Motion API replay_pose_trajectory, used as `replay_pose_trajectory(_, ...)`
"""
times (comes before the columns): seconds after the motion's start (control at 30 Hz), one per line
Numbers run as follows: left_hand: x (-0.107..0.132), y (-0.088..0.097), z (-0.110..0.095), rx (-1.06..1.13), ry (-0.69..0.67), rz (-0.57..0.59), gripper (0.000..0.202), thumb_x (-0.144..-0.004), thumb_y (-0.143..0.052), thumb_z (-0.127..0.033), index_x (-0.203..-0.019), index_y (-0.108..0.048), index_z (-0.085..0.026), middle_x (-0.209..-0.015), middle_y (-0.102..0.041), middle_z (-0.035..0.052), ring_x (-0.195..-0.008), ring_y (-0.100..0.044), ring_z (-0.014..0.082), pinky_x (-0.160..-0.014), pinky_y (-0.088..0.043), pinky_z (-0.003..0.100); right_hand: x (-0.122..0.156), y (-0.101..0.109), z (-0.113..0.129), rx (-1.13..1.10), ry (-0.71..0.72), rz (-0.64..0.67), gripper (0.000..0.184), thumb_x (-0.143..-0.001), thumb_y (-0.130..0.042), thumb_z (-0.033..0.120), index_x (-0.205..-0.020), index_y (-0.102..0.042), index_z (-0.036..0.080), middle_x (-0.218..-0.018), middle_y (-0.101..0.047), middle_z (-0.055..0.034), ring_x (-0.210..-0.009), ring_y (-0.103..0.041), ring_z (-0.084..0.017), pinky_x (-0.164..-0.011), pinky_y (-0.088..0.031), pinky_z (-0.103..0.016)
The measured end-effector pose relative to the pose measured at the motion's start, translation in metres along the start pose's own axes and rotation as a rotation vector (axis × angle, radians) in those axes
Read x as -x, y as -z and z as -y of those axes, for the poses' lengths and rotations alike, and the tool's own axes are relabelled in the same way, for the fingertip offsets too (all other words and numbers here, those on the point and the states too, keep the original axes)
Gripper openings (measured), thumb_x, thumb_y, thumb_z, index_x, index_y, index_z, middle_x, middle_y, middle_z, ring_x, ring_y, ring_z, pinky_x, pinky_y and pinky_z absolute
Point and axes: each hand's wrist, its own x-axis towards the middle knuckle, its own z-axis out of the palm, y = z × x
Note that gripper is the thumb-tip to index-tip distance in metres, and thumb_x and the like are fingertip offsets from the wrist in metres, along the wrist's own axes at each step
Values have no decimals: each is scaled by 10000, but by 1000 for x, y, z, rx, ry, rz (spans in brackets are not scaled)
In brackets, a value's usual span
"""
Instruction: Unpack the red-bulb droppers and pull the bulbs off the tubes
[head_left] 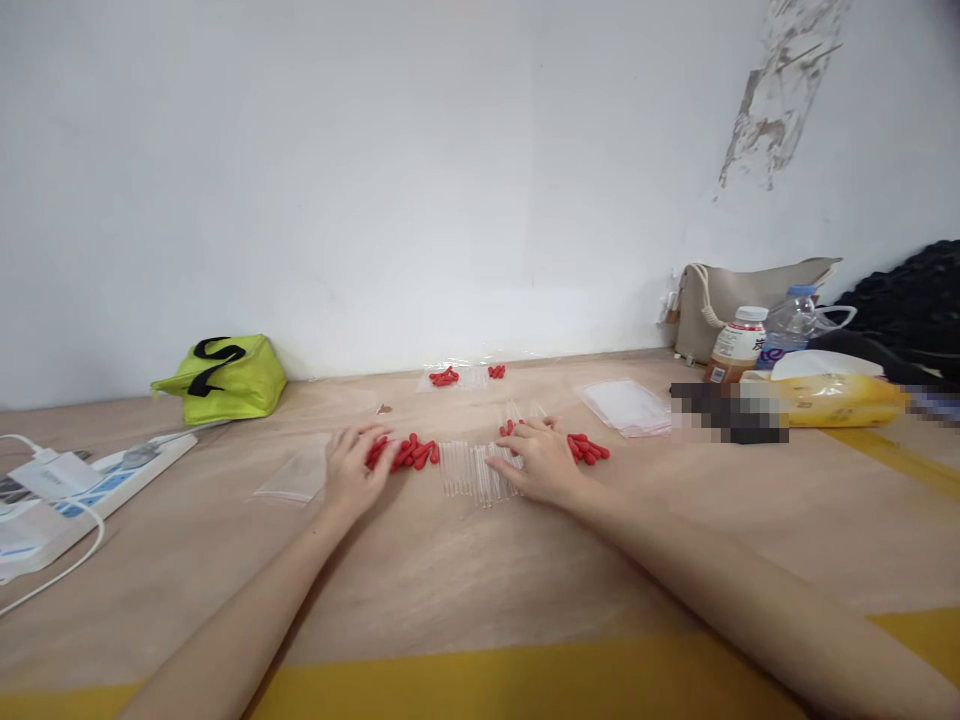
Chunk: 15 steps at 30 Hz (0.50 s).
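My left hand rests at the left end of a pile of small red bulb-shaped pieces. Its fingers are apart and curved, with the fingertips touching or just over the pile. My right hand lies over the right part of a row of thin clear tubes or sticks, fingers spread and nothing visibly gripped. Part of that row is hidden beneath it. More red pieces lie just right of this hand, and a few others show behind its fingers.
Toward the wall lies a clear bag with red pieces and clear sticks. Flat plastic bags lie to the right, another left. A green bag, power strip, bottles and yellow tissue pack stand around.
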Motion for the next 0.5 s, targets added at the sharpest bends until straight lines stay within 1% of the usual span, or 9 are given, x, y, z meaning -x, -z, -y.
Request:
replay_pose_trajectory(0.07,5,2,-27,56,-119,179,306,-801,-489,-393,-1035,-586,-221,-1090,-574,66,-1025,-496,220,-929,-326,389,5,8,-17,28,-23,-29,288,-822,-459,426,-828,-667,226,-779,-650,-31,-753,-512,-149,-781,-213,-335)
replay_pose_trajectory(0.1,8,1,-40,72,-170,248,366,-785,-504,-432,-1086,-563,-232,-1139,-554,68,-1067,-473,232,-956,-297,411,9,12,-27,47,-45,-50,274,-830,-454,402,-819,-667,230,-771,-651,-27,-751,-517,-148,-785,-210,-337)
replay_pose_trajectory(0.17,11,-4,-62,88,-239,359,562,-736,-524,-530,-1209,-475,-230,-1244,-489,85,-1165,-399,264,-1007,-223,450,17,18,-45,82,-97,-85,262,-835,-451,372,-796,-669,233,-732,-647,-21,-767,-525,-151,-785,-202,-339)
replay_pose_trajectory(0.23,11,-13,-77,98,-298,484,724,-710,-500,-606,-1309,-354,-226,-1338,-394,102,-1238,-316,285,-1037,-139,483,26,20,-60,115,-156,-134,264,-835,-450,361,-780,-672,230,-704,-639,-21,-757,-528,-149,-771,-198,-339)
replay_pose_trajectory(0.3,8,-24,-84,103,-341,607,794,-713,-451,-649,-1355,-260,-223,-1387,-312,111,-1278,-251,288,-1045,-72,506,33,20,-69,131,-186,-170,275,-839,-439,358,-781,-676,231,-681,-629,-21,-736,-526,-146,-766,-195,-339)
replay_pose_trajectory(0.37,4,-32,-85,106,-364,695,772,-742,-396,-655,-1363,-232,-226,-1401,-276,107,-1296,-218,274,-1045,-17,516,38,19,-72,128,-187,-178,279,-843,-431,357,-791,-677,235,-664,-621,-17,-721,-522,-142,-767,-193,-338)
replay_pose_trajectory(0.43,0,-35,-84,112,-380,739,699,-785,-346,-628,-1359,-236,-245,-1400,-281,90,-1303,-208,248,-1043,33,513,39,19,-71,112,-177,-170,270,-840,-438,359,-795,-675,238,-668,-621,-14,-721,-521,-139,-771,-191,-337)
replay_pose_trajectory(0.5,-3,-34,-83,125,-389,756,649,-808,-330,-605,-1355,-240,-266,-1395,-295,75,-1304,-209,231,-1040,59,511,39,20,-69,96,-174,-158,258,-835,-448,360,-790,-671,238,-688,-625,-11,-734,-523,-139,-779,-189,-337)
